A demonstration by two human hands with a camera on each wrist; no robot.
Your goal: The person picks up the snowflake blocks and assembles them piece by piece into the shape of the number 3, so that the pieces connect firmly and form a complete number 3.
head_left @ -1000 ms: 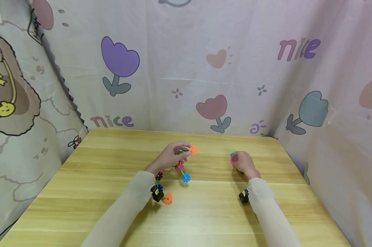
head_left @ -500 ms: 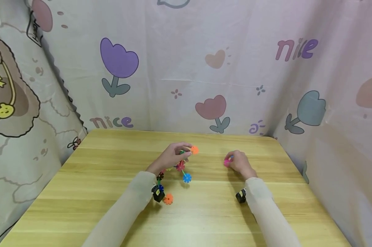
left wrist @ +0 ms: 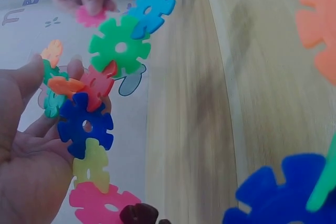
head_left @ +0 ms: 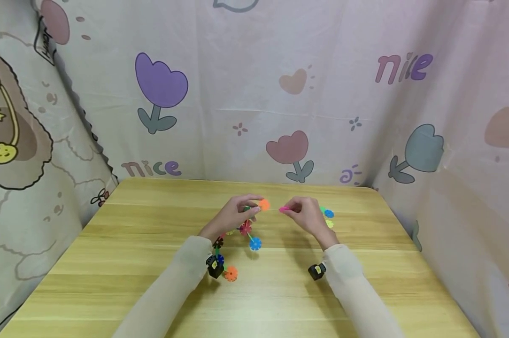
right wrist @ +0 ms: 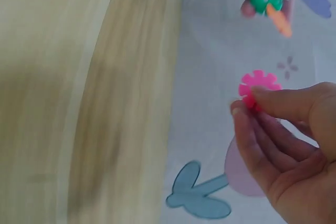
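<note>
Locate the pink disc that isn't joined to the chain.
In the head view, the pink disc is pinched by the right hand, just right of, and apart from, the upper orange disc near the left hand.

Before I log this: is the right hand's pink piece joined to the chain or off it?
Off: the right hand pinches the pink piece, a gap separating it from the chain in the left hand.
</note>
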